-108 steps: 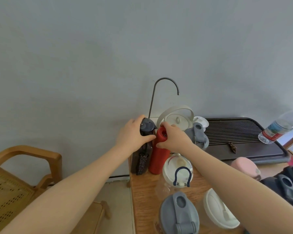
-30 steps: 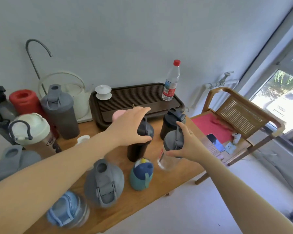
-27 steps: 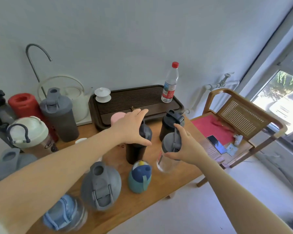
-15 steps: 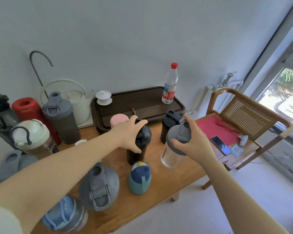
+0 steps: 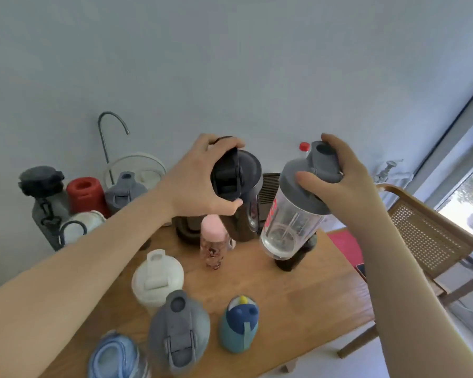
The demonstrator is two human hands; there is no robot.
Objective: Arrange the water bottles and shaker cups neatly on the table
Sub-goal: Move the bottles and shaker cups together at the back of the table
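Observation:
My left hand (image 5: 200, 184) grips the lid of a dark shaker cup (image 5: 243, 214) and holds it in the air above the wooden table (image 5: 306, 290). My right hand (image 5: 344, 184) grips the grey lid of a clear shaker cup (image 5: 290, 225), also lifted and tilted. Under the clear cup stands another dark bottle (image 5: 290, 261). A pink-lidded bottle (image 5: 213, 241) stands below the dark cup. Nearer me are a white-lidded cup (image 5: 157, 278), a large grey bottle (image 5: 179, 336), a teal bottle (image 5: 239, 326) and a light blue bottle (image 5: 115, 356).
Along the left back stand a grey bottle with a black cap (image 5: 43, 197), a red bottle (image 5: 84, 196), a grey shaker (image 5: 123, 190) and a white-lidded jug (image 5: 79, 226). A kettle (image 5: 137, 170) with a curved spout, a dark tea tray (image 5: 268, 195) and a wooden chair (image 5: 432, 236) lie beyond.
Both hands have lifted their cups off the table and raised them. My view has swung back toward the left.

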